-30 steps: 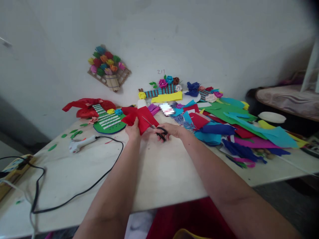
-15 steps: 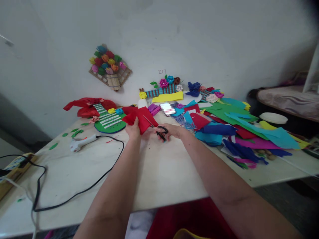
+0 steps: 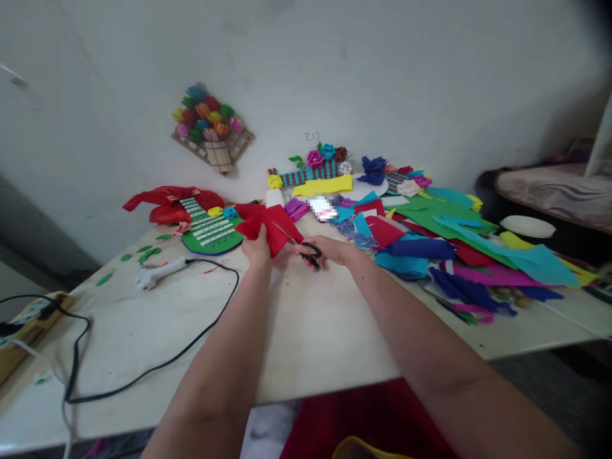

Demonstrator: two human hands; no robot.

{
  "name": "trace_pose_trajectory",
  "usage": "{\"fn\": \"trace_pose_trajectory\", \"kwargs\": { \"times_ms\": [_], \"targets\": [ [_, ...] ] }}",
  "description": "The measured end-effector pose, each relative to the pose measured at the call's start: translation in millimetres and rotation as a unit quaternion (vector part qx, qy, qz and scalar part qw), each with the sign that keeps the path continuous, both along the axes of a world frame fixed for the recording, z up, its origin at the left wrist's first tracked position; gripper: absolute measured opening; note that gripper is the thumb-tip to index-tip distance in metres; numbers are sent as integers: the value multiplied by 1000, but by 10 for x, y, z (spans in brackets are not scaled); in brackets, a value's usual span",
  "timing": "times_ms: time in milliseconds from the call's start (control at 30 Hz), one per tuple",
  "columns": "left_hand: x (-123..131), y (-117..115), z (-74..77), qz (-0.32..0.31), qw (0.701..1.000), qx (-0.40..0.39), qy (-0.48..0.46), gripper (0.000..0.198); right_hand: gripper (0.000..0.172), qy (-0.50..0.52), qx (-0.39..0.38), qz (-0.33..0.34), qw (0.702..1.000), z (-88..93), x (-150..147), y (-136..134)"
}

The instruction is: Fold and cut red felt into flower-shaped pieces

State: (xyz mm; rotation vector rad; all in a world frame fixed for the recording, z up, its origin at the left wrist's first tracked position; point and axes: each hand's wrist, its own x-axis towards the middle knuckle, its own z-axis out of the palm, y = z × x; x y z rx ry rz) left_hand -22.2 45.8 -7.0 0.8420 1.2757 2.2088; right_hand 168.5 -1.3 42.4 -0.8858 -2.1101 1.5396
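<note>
My left hand (image 3: 259, 247) is closed on a red sheet (image 3: 278, 223), perhaps crepe paper, with the thumb on top. Black-handled scissors (image 3: 313, 251) are in my right hand (image 3: 329, 252), the fingers through the loops. One blade lies across the red sheet near its right edge, pointing up and left; the other blade is hard to make out. Just beyond my left hand lies a green craft board (image 3: 213, 241) with white strips and paper flowers.
A white hot glue gun (image 3: 160, 274) with a black cord lies at left, near a yellow power strip (image 3: 36, 325). Green paper leaves (image 3: 148, 254) are scattered behind it. Coloured paper (image 3: 411, 248) is heaped at right, beside a white plate (image 3: 528, 225). A flower-decorated piece (image 3: 310, 175) leans against the wall.
Both hands keep nearly the same place, with the scissors still at the red sheet. The whole view has shifted very slightly.
</note>
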Motion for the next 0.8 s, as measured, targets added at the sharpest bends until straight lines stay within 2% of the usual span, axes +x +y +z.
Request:
{"fn": "trace_pose_trajectory", "kwargs": {
  "times_ms": [233, 800],
  "targets": [
    [7, -15, 16, -6, 999, 25, -36, 36, 38, -10, 18, -2, 1000, -40, -1, 43],
    [-42, 12, -14, 29, 1000, 0, -3, 39, 30, -21, 20, -46, 999, 19, -39, -12]
  ]
}}
